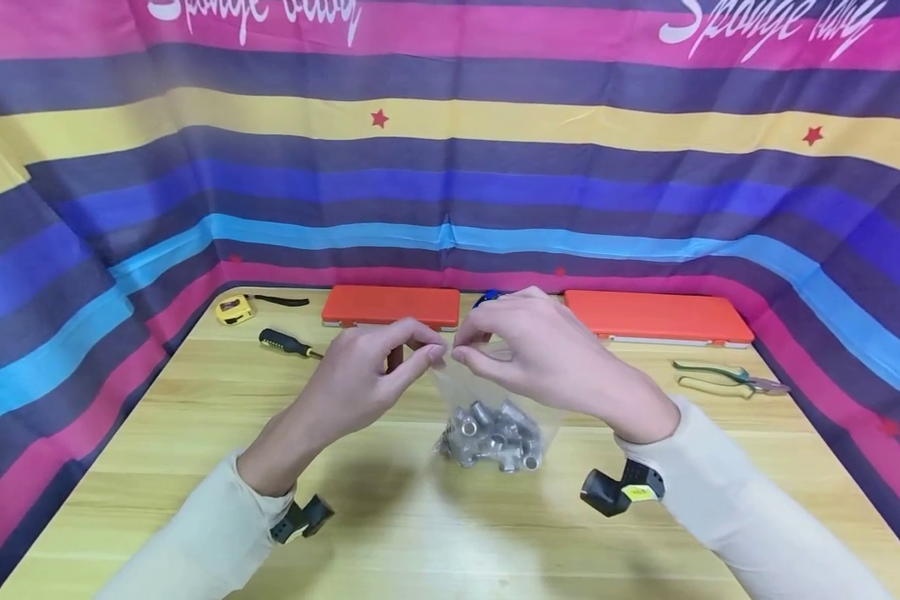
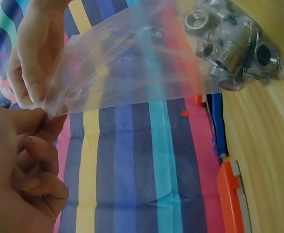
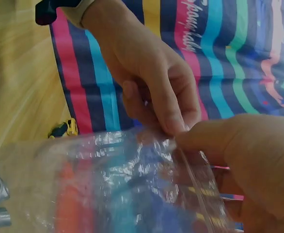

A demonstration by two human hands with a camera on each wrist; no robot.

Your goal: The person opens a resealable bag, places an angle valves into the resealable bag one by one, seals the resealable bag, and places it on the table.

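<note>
A clear plastic zip bag [image 2: 127, 63] hangs by its top edge between both hands. Metal pipe fittings [image 1: 495, 433] lie bunched at its bottom, close over the table. My left hand [image 1: 360, 379] pinches the bag's top corner between thumb and forefinger. Right beside it, my right hand [image 1: 540, 350] pinches the same edge, fingertips nearly meeting the left ones. In the right wrist view the zip strip [image 3: 195, 189] runs down from the pinching fingers, and the left hand [image 3: 151, 73] comes in from above.
Along the table's back lie a yellow tape measure [image 1: 235, 310], two orange cases [image 1: 390, 306] and a blue item [image 1: 487, 297] partly hidden by the right hand. A screwdriver [image 1: 285, 342] lies at left, pliers [image 1: 731, 379] at right. A striped curtain [image 1: 450, 192] surrounds the table.
</note>
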